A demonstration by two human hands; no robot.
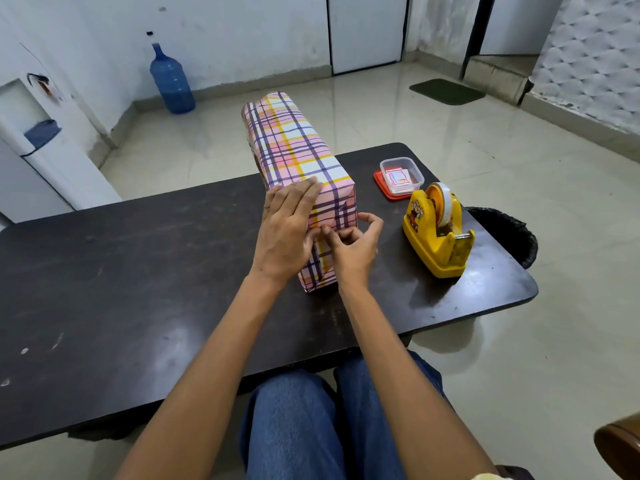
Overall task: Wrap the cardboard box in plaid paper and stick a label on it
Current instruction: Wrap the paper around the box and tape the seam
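A long box wrapped in pink, yellow and purple plaid paper (294,147) lies on the dark table (138,289), one end toward me. My left hand (289,230) lies flat with straight fingers over the near top edge and left side of the box. My right hand (349,244) has curled fingers at the folded paper on the near end face, thumb and forefinger pinching at the fold beside my left thumb. A clear plastic container (401,174) holding labels stands on its red lid at the right.
A yellow tape dispenser (436,230) with a white roll stands right of the box. A black-lined bin (505,230) sits past the table's right edge. A blue water jug (171,77) and a white dispenser (45,140) stand on the floor to the left.
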